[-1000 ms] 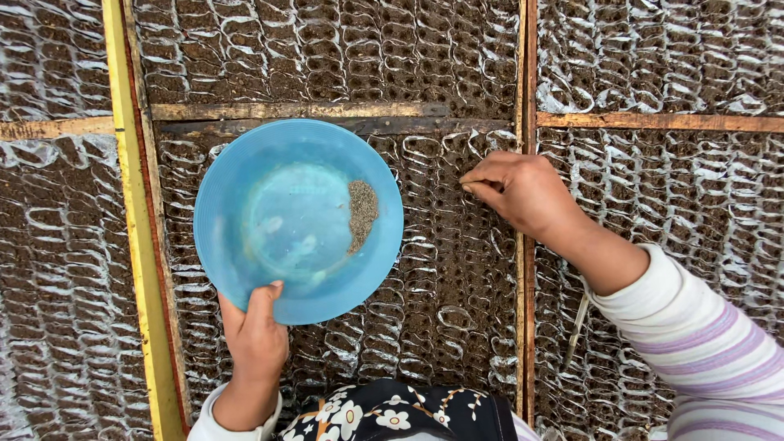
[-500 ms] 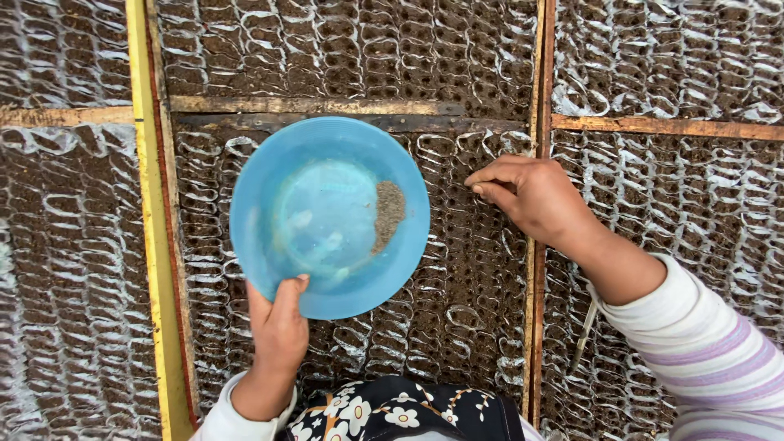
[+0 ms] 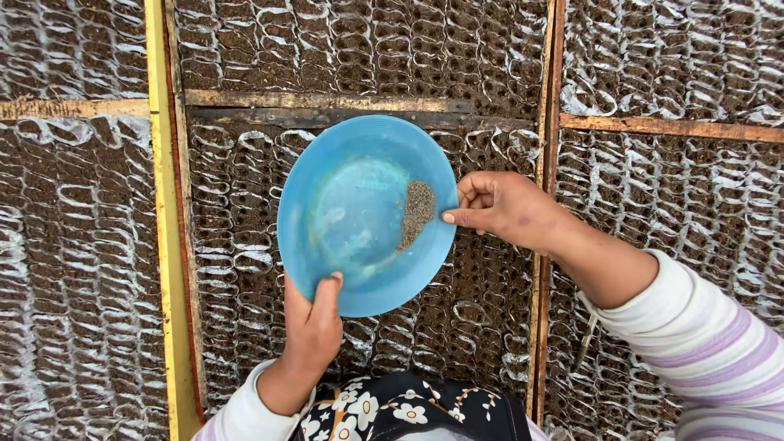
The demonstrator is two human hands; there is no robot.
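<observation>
My left hand [image 3: 313, 327] grips the near rim of a round blue plastic bowl [image 3: 351, 245], thumb on top, and holds it above the seedling bed. A small heap of grey-brown seeds [image 3: 417, 214] lies on the bowl's right side. My right hand [image 3: 500, 208] has reached the bowl's right rim; its thumb and forefinger are pinched together at the edge, close to the seeds. Whether seeds sit between those fingers cannot be made out. Beneath both hands lie rows of small clear plastic sleeves filled with dark soil [image 3: 457, 327].
Wooden slats split the bed into sections: a yellow one [image 3: 167, 245] down the left, a brown one [image 3: 545, 269] down the right, and a crosswise one [image 3: 327, 104] above the bowl. A dark flowered cloth [image 3: 408, 408] shows at the bottom edge.
The bowl in my left hand has shifted to the right. My right hand has left the soil sleeves and come to the bowl's right rim, fingers pinched.
</observation>
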